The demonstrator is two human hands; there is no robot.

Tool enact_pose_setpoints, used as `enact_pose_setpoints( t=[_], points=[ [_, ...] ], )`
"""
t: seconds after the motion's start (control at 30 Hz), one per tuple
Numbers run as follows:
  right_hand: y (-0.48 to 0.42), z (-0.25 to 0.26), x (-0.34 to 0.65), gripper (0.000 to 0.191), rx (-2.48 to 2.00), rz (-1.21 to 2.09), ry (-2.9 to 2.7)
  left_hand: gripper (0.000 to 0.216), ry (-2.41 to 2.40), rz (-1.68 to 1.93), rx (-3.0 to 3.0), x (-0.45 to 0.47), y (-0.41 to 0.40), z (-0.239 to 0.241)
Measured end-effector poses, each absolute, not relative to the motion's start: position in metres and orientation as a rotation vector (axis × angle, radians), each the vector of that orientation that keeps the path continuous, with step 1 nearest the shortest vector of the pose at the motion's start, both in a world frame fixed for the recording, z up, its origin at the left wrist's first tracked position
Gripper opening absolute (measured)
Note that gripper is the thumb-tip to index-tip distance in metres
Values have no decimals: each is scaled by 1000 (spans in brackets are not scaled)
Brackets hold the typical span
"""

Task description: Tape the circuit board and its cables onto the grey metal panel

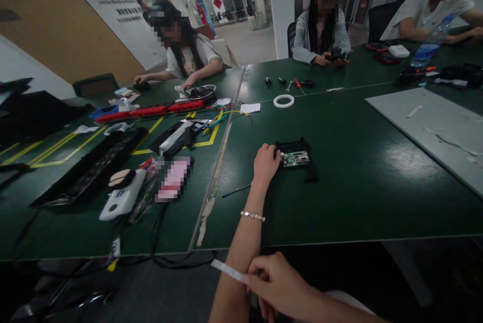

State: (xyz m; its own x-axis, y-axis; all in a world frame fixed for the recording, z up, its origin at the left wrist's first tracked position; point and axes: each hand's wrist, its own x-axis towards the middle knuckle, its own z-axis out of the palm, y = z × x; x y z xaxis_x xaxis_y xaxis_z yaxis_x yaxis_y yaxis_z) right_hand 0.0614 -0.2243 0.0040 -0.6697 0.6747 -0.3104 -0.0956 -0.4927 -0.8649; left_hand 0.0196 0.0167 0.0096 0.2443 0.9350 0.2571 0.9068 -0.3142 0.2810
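Observation:
On the green table, my left hand (266,163) grips the left edge of a black plastic frame, its fingertips partly hidden behind it. A small green circuit board (295,159) sits in this frame (311,174). Below, in front of the table edge, my right hand (277,280) pinches one end of a short strip of white tape (229,270). The strip's free end points left, across my left forearm. A thin dark cable (236,191) lies on the table to the left of my left wrist.
A roll of white tape (284,101) and a small screwdriver (300,86) lie farther back. To the left are a phone (174,179), a white device (124,197) and a long black tray (90,167). A grey board (433,127) covers the right side. Several people sit across the table.

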Motion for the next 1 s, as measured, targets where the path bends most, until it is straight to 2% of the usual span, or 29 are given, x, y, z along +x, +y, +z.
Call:
enact_pose_setpoints(
  t=[0.1,0.27,0.33,0.5,0.6,0.8,0.9,1.0],
  points=[
    [-218,-3,62,41,-1081,2001,-1446,24,1786,602,2426,19,17,8],
    [-210,7,63,42,-1365,1314,-2006,23,1786,593,2416,20,18,8],
    [-214,6,59,41,-1344,1238,-2062,23,1787,587,2414,19,18,8],
    [-224,-8,54,41,-1207,1329,-1955,23,1763,615,2440,18,18,6],
    [-224,-16,52,44,-1220,1096,-2075,23,1764,625,2449,18,19,4],
    [-229,-23,42,45,-1253,362,-2291,21,1786,591,2450,17,22,2],
    [-231,-21,42,46,-1252,290,-2264,21,1786,586,2449,17,22,3],
    [-228,-15,51,44,-1319,389,-2282,20,1788,590,2438,17,22,4]
  ],
)
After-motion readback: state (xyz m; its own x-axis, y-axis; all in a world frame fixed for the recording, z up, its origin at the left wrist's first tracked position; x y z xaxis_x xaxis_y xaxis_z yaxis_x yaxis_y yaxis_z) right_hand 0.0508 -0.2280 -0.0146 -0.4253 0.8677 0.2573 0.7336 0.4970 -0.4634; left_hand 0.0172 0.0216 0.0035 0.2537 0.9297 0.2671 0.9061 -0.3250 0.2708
